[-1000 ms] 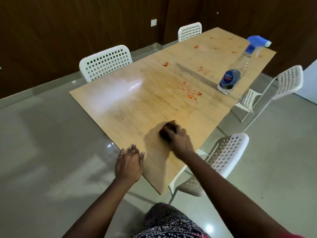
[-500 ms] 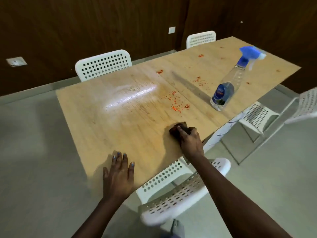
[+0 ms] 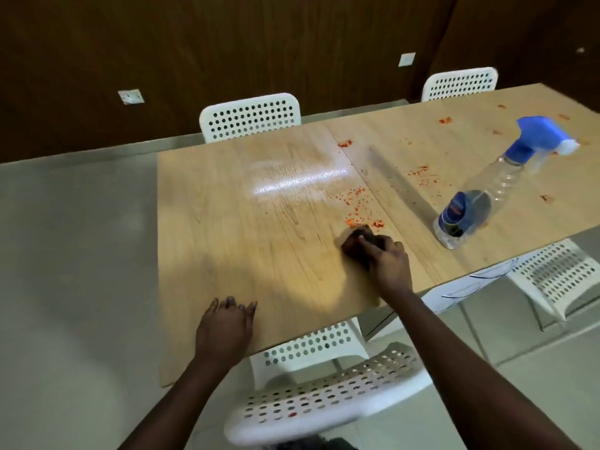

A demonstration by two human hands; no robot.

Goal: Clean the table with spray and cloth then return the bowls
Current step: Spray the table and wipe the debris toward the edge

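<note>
Cloth (image 3: 357, 243), dark and bunched, sits on the wooden table (image 3: 227, 228) under your right hand (image 3: 386, 258), whose fingers curl over it and press it down just beside a scatter of red crumbs (image 3: 357, 203). Your left hand (image 3: 225, 326) lies flat and relaxed near the table's front edge, holding nothing. Well to the right, the spray bottle (image 3: 480, 196) with its blue trigger stands on the table. White perforated chairs (image 3: 250, 116) surround it.
</note>
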